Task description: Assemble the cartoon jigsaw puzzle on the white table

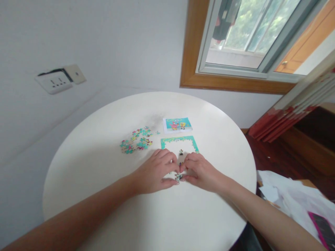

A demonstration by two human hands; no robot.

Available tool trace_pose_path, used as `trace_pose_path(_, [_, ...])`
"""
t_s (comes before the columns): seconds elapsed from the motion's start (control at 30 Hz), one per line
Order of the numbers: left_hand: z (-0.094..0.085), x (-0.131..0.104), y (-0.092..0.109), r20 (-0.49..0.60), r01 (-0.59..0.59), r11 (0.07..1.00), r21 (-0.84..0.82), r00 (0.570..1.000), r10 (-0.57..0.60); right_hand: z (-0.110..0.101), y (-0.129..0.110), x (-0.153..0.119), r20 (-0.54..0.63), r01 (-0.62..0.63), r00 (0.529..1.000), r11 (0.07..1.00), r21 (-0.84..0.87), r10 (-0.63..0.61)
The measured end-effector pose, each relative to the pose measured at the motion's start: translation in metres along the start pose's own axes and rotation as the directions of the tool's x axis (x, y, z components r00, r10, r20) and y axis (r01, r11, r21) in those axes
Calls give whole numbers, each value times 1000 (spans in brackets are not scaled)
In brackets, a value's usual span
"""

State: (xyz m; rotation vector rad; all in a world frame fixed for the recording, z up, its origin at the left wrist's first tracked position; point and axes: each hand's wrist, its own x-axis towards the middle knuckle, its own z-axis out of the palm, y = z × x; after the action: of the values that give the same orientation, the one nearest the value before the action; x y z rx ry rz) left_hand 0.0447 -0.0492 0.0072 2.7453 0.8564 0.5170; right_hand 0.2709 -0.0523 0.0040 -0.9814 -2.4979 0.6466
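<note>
My left hand [159,170] and my right hand [200,170] meet over the near part of the white table. Between their fingertips are small jigsaw puzzle pieces [178,178], pinched from both sides. Just beyond my hands lies a partly joined teal puzzle border [195,143], its near part hidden by my hands. Inside it rests one loose puzzle piece [181,152]. A picture card [179,125] with a pink and a yellow cartoon figure lies behind the border. To the left spreads a pile of loose puzzle pieces [142,143], mostly teal with some pink and yellow.
The round white table [86,167] stands against a wall with a socket [56,82]. A wood-framed window [235,82] and a red-and-white curtain [277,116] are at the right. White papers or bags [290,198] and a pink-edged phone-like object [323,226] lie beside the table.
</note>
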Motion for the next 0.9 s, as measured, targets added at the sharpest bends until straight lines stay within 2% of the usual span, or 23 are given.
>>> trace_pose_path(0.1, [3, 0, -1, -3, 16, 1000, 13, 1000, -16, 0, 1, -1, -4, 7, 1000, 1000, -1, -7])
trace_pose_path(0.3, [4, 0, -1, 8, -31, 999, 14, 999, 31, -4, -2, -2, -8, 4, 1000, 1000, -18, -4])
trace_pose_path(0.47, [3, 1, 2, -10, -38, 999, 21, 999, 38, -4, -7, -2, 16, 76, 997, 997, -20, -76])
trace_pose_path(0.63, [0, 5, 4, -48, -1, 999, -35, 999, -1, -10, -4, -1, -68, 70, 995, 997, -8, -71])
trace_pose_path(0.7, [-4, 11, 2, -68, 74, 997, -31, 995, -76, -18, 1, 4, -156, 0, 988, 1000, 28, 4])
trace_pose_path(0.8, [-8, 24, -1, -102, 214, 974, 77, 973, -206, -33, 13, 19, -262, -190, 941, 976, 105, 212])
trace_pose_path(0.9, [-6, 37, -2, -126, 265, 949, 173, 961, -246, -40, 27, 34, -180, -360, 902, 915, 182, 391])
